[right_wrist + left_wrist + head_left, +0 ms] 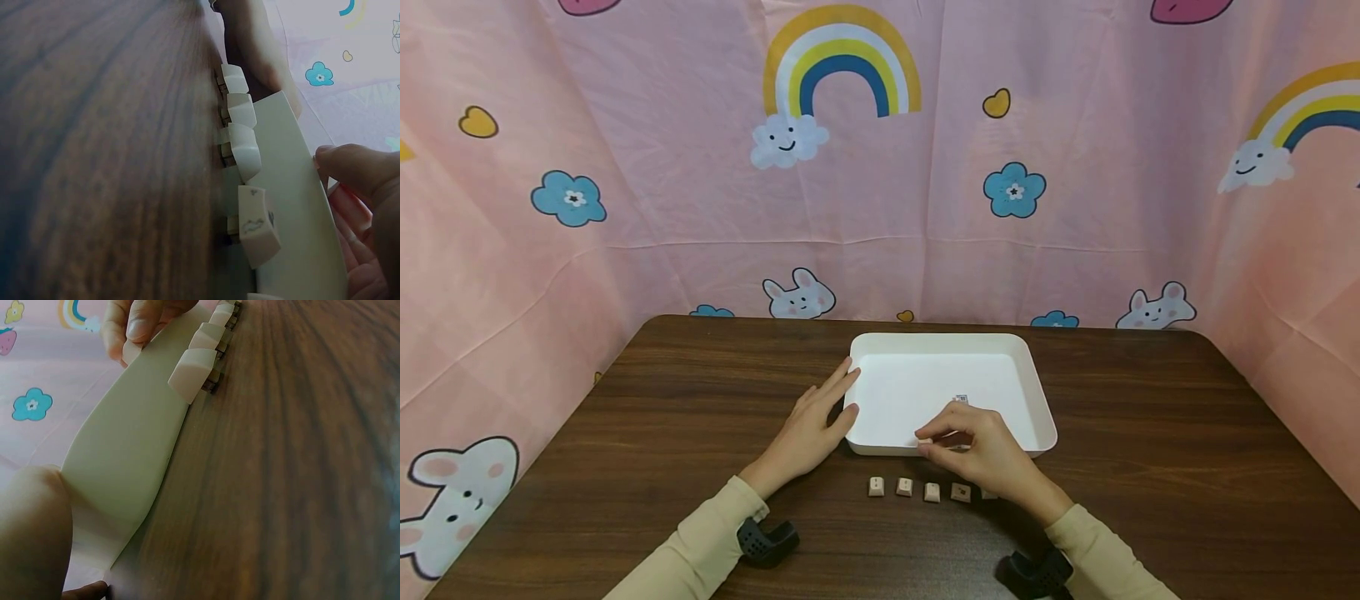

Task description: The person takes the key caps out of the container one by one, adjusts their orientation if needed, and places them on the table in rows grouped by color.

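Observation:
A white rectangular tray [940, 346] lies on the table. My left hand [808, 429] rests against its left side, fingers extended along the rim and thumb at the near corner. Over the tray's near edge, my right hand [985, 446] pinches a small cream keycap [924, 442] between thumb and fingers. The left wrist view also shows that pinched keycap [131, 352] just above the tray wall [125, 444]. In front of the tray stands a row of several cream keycaps [905, 487], the rightmost partly hidden by my right hand. One keycap [257, 225] bears a dark printed mark.
A dark wood-grain table [730, 383] carries everything. Behind it and at both sides hangs a pink patterned curtain [700, 167]. Inside the tray is a small printed label [961, 400], partly covered by the right hand. Black wrist devices [767, 543] sit on both sleeves.

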`<state>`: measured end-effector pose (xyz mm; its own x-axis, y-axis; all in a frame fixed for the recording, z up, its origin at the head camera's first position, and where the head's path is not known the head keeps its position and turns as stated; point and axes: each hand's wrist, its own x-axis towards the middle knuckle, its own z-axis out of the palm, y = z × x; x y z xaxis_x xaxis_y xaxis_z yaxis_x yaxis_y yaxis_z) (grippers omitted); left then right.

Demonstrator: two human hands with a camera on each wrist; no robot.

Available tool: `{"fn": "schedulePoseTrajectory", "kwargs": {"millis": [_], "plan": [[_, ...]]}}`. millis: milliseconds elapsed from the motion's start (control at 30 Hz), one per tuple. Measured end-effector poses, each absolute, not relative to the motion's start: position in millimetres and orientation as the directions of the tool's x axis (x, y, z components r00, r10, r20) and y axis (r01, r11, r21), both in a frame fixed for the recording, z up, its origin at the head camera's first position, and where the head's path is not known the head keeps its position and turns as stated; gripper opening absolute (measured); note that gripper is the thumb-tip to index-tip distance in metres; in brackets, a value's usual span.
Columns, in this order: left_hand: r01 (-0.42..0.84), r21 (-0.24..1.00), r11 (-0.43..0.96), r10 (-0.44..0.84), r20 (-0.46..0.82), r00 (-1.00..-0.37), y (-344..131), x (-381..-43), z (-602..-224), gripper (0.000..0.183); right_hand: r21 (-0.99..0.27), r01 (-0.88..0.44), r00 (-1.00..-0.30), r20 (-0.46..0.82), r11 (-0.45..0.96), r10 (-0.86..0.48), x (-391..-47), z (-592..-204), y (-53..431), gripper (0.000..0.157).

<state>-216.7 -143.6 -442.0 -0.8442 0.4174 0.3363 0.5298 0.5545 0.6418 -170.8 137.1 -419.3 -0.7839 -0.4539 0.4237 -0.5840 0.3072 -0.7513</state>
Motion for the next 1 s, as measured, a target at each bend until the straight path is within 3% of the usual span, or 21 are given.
{"fn": "schedulePoseTrajectory", "kwargs": {"millis": [1000], "plan": [[0.532,0.646,0.548,0.42,0.338,-0.843,-144.1,-217.5,-444.1,0.056,-0.755,-0.585,-0.781,0.427,0.294,-0.456,-170.6,-418.8,137.1,0.011]]}}
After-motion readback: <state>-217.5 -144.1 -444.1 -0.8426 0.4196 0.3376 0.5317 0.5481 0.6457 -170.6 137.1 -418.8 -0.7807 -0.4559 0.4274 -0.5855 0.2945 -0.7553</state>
